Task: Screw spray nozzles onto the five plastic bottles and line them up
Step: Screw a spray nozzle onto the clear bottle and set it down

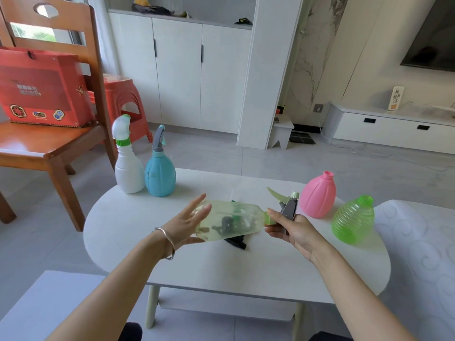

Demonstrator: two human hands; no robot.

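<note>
While the pale green bottle is held level above the white table at frame centre | long axis left-right, neck pointing right | base touched by the left hand, fingers spread apart | grey-green nozzle at the neck is pinched by the right hand, fingers closed round it

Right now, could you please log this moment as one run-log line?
step: nozzle on pale yellow-green bottle | right hand: grips grey nozzle | left hand: open at base | done: white, blue | uncapped: pink, green
</note>
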